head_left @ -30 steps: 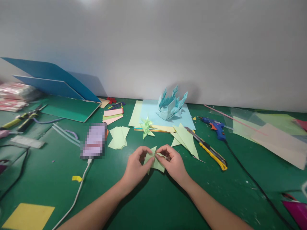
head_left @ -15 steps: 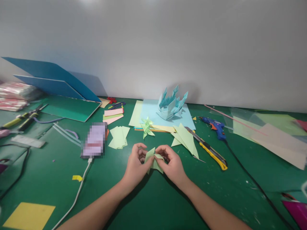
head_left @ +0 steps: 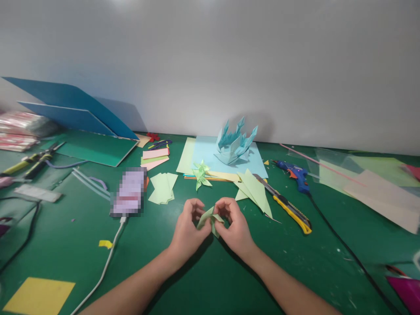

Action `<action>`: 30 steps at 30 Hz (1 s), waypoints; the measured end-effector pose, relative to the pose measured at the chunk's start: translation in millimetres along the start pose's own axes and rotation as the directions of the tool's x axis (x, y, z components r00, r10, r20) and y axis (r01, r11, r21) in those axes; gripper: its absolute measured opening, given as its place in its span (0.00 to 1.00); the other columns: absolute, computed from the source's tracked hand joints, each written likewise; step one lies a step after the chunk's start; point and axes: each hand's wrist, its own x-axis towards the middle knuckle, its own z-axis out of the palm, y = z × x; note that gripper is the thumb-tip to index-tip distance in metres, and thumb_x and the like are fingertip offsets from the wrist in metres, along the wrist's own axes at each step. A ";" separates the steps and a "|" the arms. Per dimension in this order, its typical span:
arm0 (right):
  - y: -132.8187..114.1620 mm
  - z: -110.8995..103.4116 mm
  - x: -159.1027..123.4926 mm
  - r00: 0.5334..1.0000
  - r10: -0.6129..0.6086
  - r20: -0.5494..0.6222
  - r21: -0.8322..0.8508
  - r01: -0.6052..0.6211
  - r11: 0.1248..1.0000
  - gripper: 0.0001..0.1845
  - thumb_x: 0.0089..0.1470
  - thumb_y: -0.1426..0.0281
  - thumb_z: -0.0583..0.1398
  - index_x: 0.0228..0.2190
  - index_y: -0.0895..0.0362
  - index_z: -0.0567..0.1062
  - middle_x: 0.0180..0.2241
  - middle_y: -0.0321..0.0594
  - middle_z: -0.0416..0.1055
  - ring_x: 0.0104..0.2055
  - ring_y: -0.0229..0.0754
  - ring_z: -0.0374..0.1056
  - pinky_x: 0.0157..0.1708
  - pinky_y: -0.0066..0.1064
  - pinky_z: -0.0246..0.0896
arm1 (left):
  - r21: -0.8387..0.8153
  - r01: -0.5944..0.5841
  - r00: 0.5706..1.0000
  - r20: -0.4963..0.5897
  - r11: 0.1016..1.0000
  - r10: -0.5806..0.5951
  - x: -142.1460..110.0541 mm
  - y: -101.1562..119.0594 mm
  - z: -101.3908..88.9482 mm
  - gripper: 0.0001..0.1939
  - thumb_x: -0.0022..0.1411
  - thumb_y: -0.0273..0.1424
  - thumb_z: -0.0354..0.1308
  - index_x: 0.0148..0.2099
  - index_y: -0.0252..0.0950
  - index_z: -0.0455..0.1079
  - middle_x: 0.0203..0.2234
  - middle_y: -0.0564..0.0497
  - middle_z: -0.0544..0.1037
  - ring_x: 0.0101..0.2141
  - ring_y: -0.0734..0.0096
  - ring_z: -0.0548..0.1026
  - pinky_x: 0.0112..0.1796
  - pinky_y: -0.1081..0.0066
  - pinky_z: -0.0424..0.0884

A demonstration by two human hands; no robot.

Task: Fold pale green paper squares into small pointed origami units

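A small folded piece of pale green paper (head_left: 206,216) is pinched between both hands, just above the green table. My left hand (head_left: 192,225) grips its left side with thumb and fingers, and my right hand (head_left: 235,227) grips its right side. Parts of the folds are hidden behind the fingers. Beyond the hands lies a green paper star-shaped flower (head_left: 201,174). To its left is a stack of pale green paper slips (head_left: 162,188); on the right are larger pale green paper pieces (head_left: 254,190).
A yellow utility knife (head_left: 290,212) and a blue glue gun (head_left: 297,176) lie to the right. A blue folded-paper bowl (head_left: 232,148) stands on paper sheets at the back. Left are a phone (head_left: 129,192) on a white cable (head_left: 110,258), pliers (head_left: 41,162) and a yellow sheet (head_left: 39,295).
The green paper has been squeezed narrower and its lower flaps drawn together, as both thumbs shifted on it. Things on the table stay where they were.
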 end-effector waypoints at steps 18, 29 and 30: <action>-1.9 -1.7 1.0 1.000 -0.013 0.007 0.024 0.013 1.000 0.14 0.44 0.78 0.54 0.34 0.53 0.59 0.28 0.32 0.61 0.28 0.35 0.62 0.29 0.28 0.61 | 0.091 -0.095 0.995 0.047 0.991 0.091 1.5 -6.2 -2.1 0.13 0.50 0.27 0.55 0.40 0.39 0.60 0.28 0.55 0.71 0.28 0.74 0.72 0.31 0.73 0.69; -4.6 -0.8 2.3 0.997 0.079 0.002 0.122 -0.079 0.989 0.19 0.40 0.78 0.55 0.36 0.52 0.58 0.26 0.29 0.62 0.27 0.35 0.62 0.30 0.28 0.61 | 0.102 -0.099 0.994 0.050 0.990 0.094 3.3 -3.4 -3.0 0.11 0.49 0.26 0.55 0.37 0.38 0.60 0.27 0.56 0.71 0.26 0.76 0.71 0.29 0.76 0.67; -5.6 -0.9 3.0 0.995 0.095 -0.005 0.146 -0.093 0.985 0.19 0.40 0.78 0.55 0.36 0.52 0.58 0.26 0.29 0.62 0.27 0.34 0.61 0.29 0.27 0.60 | 0.103 -0.102 0.994 0.047 0.989 0.098 3.5 -2.7 -3.3 0.11 0.49 0.26 0.54 0.37 0.38 0.60 0.27 0.56 0.71 0.26 0.76 0.70 0.29 0.76 0.67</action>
